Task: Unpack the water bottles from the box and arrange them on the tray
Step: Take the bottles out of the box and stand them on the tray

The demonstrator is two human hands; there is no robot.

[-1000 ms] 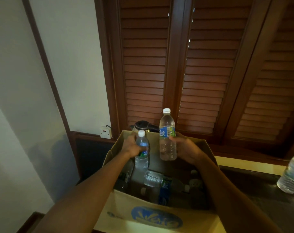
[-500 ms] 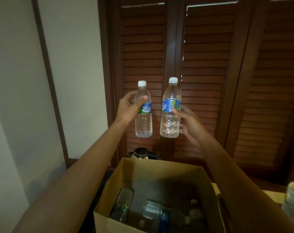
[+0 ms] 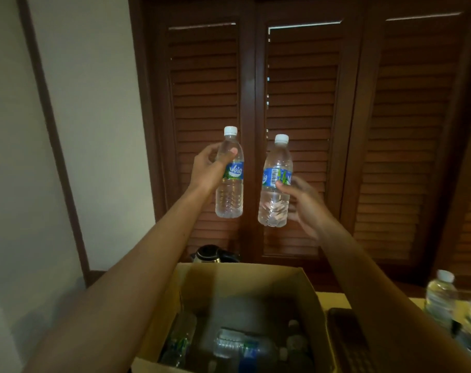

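Observation:
My left hand (image 3: 206, 170) grips a clear water bottle (image 3: 229, 195) with a white cap and blue-green label, held upright high above the open cardboard box (image 3: 313, 305). My right hand (image 3: 304, 205) holds a second, similar bottle (image 3: 273, 203) beside it, a small gap between the two. Down in the dim box lie several more bottles, one on its side (image 3: 239, 344) and one leaning at the left wall (image 3: 179, 337). The tray is not in view.
Two upright water bottles (image 3: 440, 301) stand blurred at the right edge on a yellowish surface. A dark kettle (image 3: 211, 254) sits behind the box. Brown louvred shutters (image 3: 301, 117) fill the back; a pale wall runs along the left.
Both hands have lifted their bottles out of the box to well above it. In the last half second the bottles stay raised, and the view has shifted slightly right.

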